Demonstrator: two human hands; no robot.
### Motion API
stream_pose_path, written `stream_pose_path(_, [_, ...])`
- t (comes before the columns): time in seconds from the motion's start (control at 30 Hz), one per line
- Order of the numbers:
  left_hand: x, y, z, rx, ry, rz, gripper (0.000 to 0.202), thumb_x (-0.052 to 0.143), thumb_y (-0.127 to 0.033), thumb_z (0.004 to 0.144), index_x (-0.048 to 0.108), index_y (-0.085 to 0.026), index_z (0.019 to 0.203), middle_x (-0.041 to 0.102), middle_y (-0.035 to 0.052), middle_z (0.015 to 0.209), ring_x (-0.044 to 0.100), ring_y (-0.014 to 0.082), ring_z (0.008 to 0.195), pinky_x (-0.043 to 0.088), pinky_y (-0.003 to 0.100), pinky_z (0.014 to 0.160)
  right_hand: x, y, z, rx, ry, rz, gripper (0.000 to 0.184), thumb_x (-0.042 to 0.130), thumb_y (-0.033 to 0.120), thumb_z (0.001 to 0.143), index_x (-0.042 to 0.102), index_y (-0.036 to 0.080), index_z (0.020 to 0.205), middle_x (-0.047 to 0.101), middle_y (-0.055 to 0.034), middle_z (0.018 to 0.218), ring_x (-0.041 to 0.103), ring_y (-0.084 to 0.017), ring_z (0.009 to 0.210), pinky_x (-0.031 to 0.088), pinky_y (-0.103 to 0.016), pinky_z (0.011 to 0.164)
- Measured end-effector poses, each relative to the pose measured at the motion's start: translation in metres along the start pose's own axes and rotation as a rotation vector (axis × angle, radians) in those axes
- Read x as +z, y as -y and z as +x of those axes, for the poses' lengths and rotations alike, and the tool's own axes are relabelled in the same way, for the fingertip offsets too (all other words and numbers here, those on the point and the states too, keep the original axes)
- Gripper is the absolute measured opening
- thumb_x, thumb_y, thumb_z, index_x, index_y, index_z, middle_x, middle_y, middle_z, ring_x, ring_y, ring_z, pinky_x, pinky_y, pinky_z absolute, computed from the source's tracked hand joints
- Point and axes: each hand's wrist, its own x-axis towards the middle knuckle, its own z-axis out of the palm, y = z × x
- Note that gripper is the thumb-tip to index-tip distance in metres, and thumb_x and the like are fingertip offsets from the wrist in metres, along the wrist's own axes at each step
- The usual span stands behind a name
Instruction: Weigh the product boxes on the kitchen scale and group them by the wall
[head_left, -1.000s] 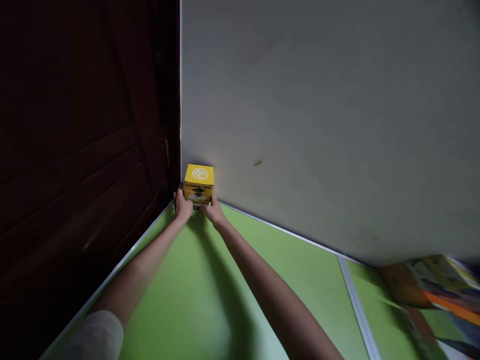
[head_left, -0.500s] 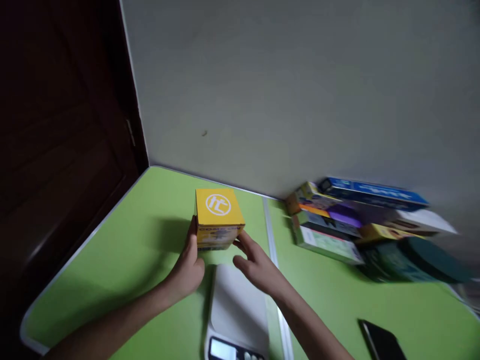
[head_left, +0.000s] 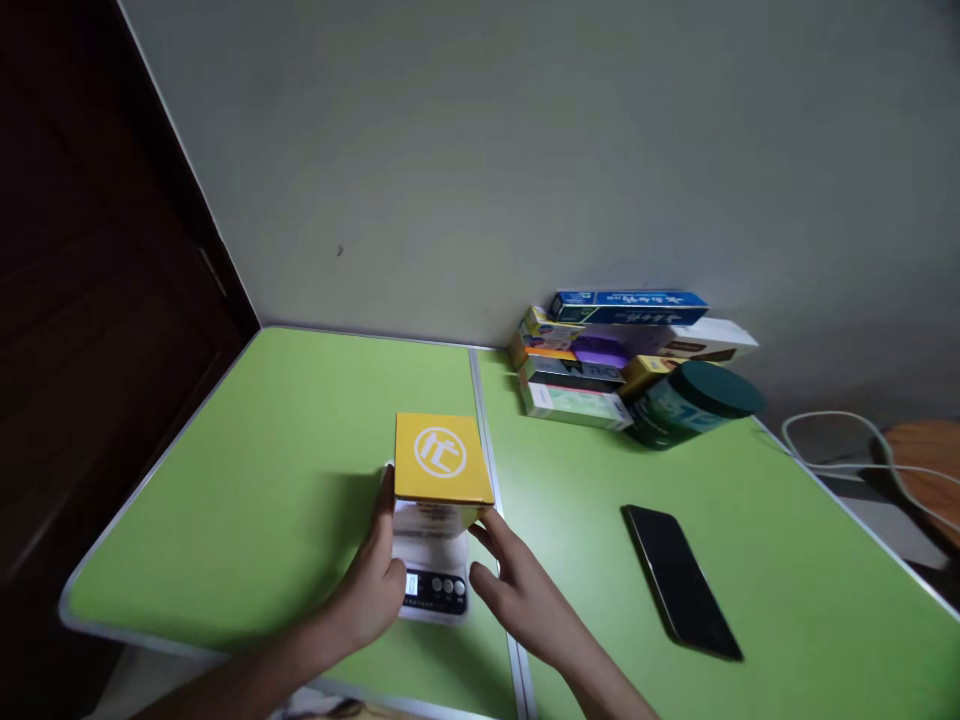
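Gripping a yellow cube-shaped cardboard box (head_left: pixel 444 460) between left hand (head_left: pixel 369 588) and right hand (head_left: pixel 527 592), over a flat white plastic scale (head_left: pixel 430 585); cannot tell if touching it; right of scale, can see a black rectangular phone (head_left: pixel 681 582).

The left hand (head_left: pixel 367 590) and right hand (head_left: pixel 525 600) face each other, fingers (head_left: pixel 505 537) forward, thumbs (head_left: pixel 487 588) inward.

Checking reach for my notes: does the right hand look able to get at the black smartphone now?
Probably yes: the black smartphone lies right of the right hand on the green tabletop, nothing visible between them, though that hand would likely have to release the yellow box it helps hold.
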Motion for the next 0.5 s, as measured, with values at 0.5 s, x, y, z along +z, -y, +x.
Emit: stream_pose_path(0.5, [-0.059, 0.012, -0.012, -0.052, -0.197, 0.080, 0.091, 0.037, -0.001, 0.069, 0.003, -0.024, 0.150, 0.003, 0.0003, 0.160, 0.001, 0.0183, 0.145, 0.000, 0.040, 0.118, -0.039, -0.040, -0.027, -0.035, -0.224, 0.118, 0.060, 0.057, 0.041, 0.086, 0.033, 0.039, 0.141, 0.031, -0.0030, 0.153, 0.027, -0.027, 0.141, 0.025, -0.056, 0.113])
